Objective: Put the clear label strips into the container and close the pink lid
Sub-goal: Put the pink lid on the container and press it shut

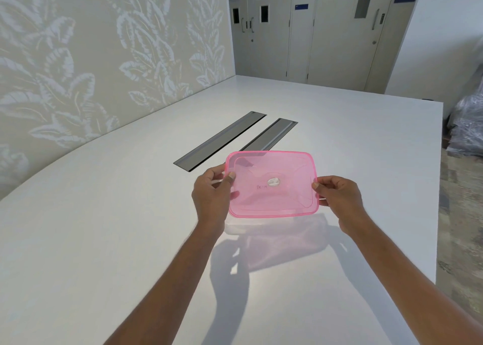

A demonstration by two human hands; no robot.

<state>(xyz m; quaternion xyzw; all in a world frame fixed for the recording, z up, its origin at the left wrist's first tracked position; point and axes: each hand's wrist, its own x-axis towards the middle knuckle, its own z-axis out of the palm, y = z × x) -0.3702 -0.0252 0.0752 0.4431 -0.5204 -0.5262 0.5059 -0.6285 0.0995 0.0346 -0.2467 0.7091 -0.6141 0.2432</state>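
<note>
The pink lid [271,185] is held level over the middle of the tabletop [104,227], the left hand [211,195] pinching its left edge and the right hand [339,198] pinching its right edge, thumbs on top. Only a faint corner of the clear container [231,228] shows beneath it. I cannot see the strips, so whether they are inside is unclear. The lid does not look pressed home; closing seems to be what is left. Two metal slots [219,141] lie just beyond, towards the far edge, clear of the way.
</note>
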